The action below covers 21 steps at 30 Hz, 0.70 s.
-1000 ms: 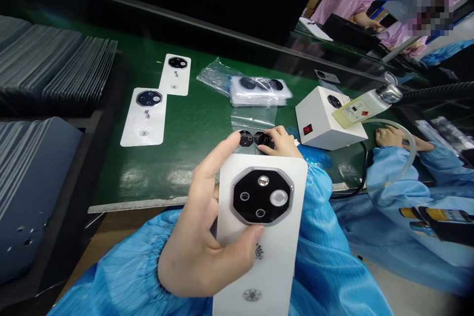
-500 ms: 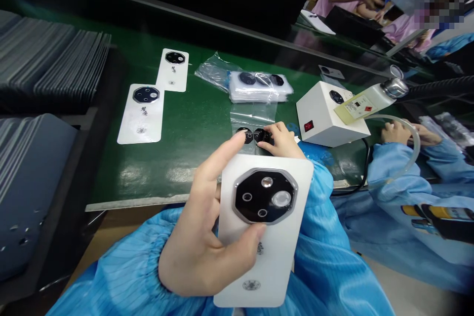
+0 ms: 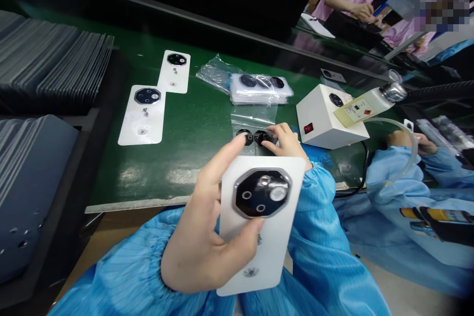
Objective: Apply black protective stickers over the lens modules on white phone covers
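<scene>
My left hand (image 3: 202, 242) grips a white phone back cover (image 3: 259, 227) upright in front of me, thumb just under its black octagonal camera module, forefinger stretched up along the left edge. Beyond the cover, my right hand (image 3: 285, 140) rests on the green belt (image 3: 192, 123) with its fingers pinched on small black camera lens pieces (image 3: 255, 137) that lie on a clear plastic bag. What exactly the fingers hold is partly hidden.
Two more white back covers (image 3: 142, 114) (image 3: 174, 71) lie on the belt at left. A bagged stack of covers (image 3: 259, 89) sits behind. A white box with a red switch (image 3: 328, 117) stands at right. A co-worker's blue sleeve (image 3: 400, 177) is at right. Grey trays (image 3: 48, 64) are stacked at left.
The cover in my left hand has tilted and dropped slightly. My right hand has stayed on the lens pieces, shifting a little.
</scene>
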Motion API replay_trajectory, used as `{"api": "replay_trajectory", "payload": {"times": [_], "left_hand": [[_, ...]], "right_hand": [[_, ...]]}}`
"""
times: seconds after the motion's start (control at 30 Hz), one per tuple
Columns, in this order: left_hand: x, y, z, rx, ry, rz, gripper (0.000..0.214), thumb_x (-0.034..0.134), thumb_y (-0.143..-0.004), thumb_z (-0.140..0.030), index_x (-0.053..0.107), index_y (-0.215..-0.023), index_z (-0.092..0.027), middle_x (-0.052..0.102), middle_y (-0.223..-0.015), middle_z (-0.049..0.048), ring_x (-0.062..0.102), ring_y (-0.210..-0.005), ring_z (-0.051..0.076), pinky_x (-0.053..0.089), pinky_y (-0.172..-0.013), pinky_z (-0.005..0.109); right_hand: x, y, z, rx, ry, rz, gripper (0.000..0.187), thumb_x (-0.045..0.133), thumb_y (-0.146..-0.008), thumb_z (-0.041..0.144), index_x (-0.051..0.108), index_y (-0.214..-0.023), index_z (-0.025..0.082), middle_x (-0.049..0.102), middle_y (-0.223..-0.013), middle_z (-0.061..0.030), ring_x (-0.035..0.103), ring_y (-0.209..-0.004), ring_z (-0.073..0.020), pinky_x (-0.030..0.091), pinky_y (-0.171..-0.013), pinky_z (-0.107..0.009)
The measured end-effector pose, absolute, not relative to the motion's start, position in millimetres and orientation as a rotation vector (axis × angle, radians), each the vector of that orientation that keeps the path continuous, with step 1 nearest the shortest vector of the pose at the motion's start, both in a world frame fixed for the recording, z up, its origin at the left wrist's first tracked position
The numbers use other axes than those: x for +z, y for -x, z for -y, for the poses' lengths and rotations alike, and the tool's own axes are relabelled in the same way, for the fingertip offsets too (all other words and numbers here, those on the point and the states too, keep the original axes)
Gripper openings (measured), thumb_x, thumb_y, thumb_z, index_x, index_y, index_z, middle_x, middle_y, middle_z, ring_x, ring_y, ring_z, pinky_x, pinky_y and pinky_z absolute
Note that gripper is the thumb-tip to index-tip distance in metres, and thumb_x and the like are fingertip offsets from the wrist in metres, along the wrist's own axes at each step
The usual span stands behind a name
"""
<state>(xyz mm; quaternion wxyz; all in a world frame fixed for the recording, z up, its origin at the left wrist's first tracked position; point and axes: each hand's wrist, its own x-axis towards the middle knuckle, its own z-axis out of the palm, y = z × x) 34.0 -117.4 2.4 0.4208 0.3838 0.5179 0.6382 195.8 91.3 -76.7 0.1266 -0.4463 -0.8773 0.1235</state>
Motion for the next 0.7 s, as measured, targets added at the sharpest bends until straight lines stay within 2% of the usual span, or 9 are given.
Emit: {"api": "replay_trajectory", "payload": {"times": [0.07,0.17,0.27,0.4,0.53,0.7], "left_hand": [[-0.9,-28.8,113.7,1.611,-1.015,-1.318,0.07,0.066,-0.073,-0.019,0.038,-0.136,-0.035,0.043,-0.142,-0.0004,0.055,-0.117,0.031,0.053,-0.093,0.041],[-8.5,-18.7,103.2,1.585,-0.952,-1.353,0.072,0.066,-0.075,-0.02,0.034,-0.138,-0.034,0.049,-0.135,0.0041,0.064,-0.102,0.027,0.059,-0.08,0.038],[-21.5,-9.3,87.5,1.563,-0.892,-1.373,0.077,0.07,-0.073,-0.022,0.03,-0.138,-0.033,0.052,-0.13,0.0064,0.064,-0.102,0.027,0.056,-0.085,0.043],[-43.6,-0.3,69.9,1.548,-0.905,-1.352,0.086,0.072,-0.07,-0.025,0.025,-0.141,-0.027,0.054,-0.125,0.0092,0.062,-0.104,0.029,0.052,-0.091,0.047],[-54.7,3.7,66.0,1.517,-0.932,-1.362,0.085,0.071,-0.071,-0.025,0.024,-0.141,-0.029,0.055,-0.122,0.0083,0.061,-0.106,0.03,0.051,-0.092,0.046],[-51.9,0.6,68.3,1.5,-0.934,-1.355,0.082,0.07,-0.072,-0.026,0.025,-0.141,-0.03,0.05,-0.13,0.0082,0.062,-0.105,0.028,0.052,-0.091,0.043]], "right_hand": [[-72.3,-207.3,-91.5,0.355,1.283,2.489,0.024,0.052,-0.084,0.033,0.054,-0.105,0.022,0.054,-0.105,-0.0083,0.056,-0.09,-0.0228,0.043,-0.082,-0.041],[-69.6,-225.6,-91.7,0.333,1.287,2.385,0.019,0.045,-0.087,0.029,0.057,-0.097,0.02,0.056,-0.098,-0.0081,0.057,-0.088,-0.0204,0.045,-0.083,-0.038],[-73.4,-234.5,-89.8,0.335,1.274,2.334,0.018,0.042,-0.087,0.028,0.059,-0.089,0.021,0.058,-0.092,-0.0068,0.057,-0.089,-0.0202,0.046,-0.083,-0.037],[-81.7,-232.0,-87.3,0.381,1.232,2.335,0.015,0.048,-0.084,0.029,0.061,-0.087,0.022,0.06,-0.092,-0.006,0.056,-0.094,-0.0216,0.044,-0.086,-0.037],[-88.1,-229.6,-90.3,0.369,1.306,2.249,0.013,0.051,-0.082,0.031,0.059,-0.079,0.021,0.058,-0.087,-0.0063,0.054,-0.089,-0.0222,0.042,-0.084,-0.039],[-95.5,-228.0,-94.4,0.387,1.402,2.15,0.023,0.062,-0.076,0.035,0.052,-0.068,0.017,0.052,-0.083,-0.0018,0.049,-0.089,-0.0186,0.039,-0.086,-0.04]]}}
